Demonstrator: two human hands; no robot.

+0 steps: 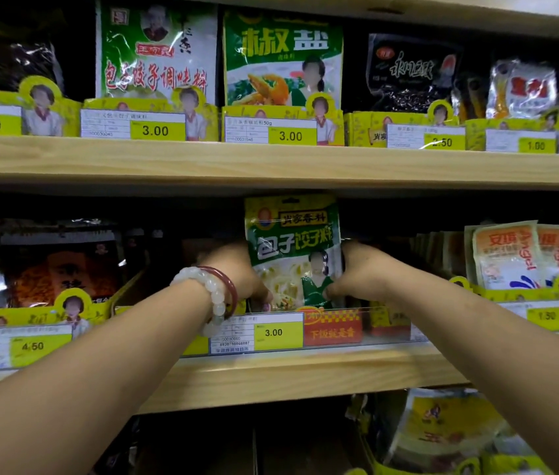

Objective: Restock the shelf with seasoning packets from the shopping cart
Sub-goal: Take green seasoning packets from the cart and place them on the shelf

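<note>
A green and white seasoning packet stands upright in the middle slot of the lower wooden shelf, behind the 3.00 price tag. My left hand, with a white bead bracelet and a red bangle on the wrist, grips the packet's left edge. On the packet's right edge, my right hand has its fingers curled round the lower corner. The shopping cart is out of view.
The upper shelf carries rows of seasoning packets in yellow display trays with price tags. Dark orange packets stand to the left on the lower shelf, orange and white yeast packets to the right. More yellow packets lie on the shelf below.
</note>
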